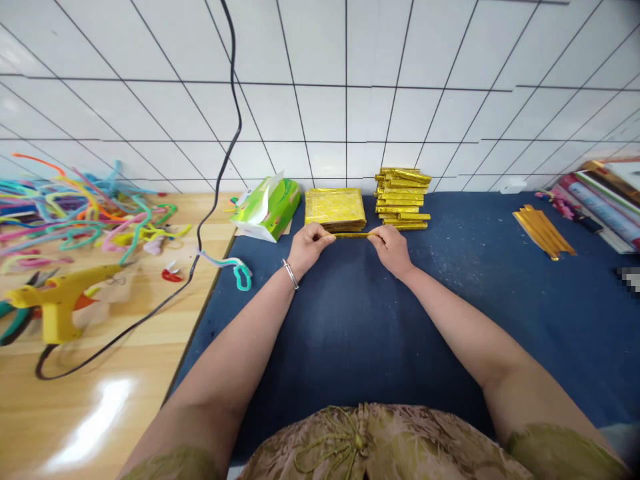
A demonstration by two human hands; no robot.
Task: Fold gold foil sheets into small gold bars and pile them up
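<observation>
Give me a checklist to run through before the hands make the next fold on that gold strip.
1. Left hand pinches the gold strip: ok.
2. Right hand pinches its other end: ok.
3. Strip level between both grips: ok.
4. Flat gold sheets within reach behind the hands: ok.
5. Folded stack standing, not toppled: ok.
6. Crease sharpness on the strip: cannot tell.

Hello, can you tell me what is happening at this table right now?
A person is holding a narrow folded strip of gold paper between both hands, the left hand at one end and the right hand at the other, above a blue cloth. Just behind lie a flat stack of gold sheets and a pile of folded gold strips. A yellow glue gun and colourful pipe cleaners lie to the left.
</observation>
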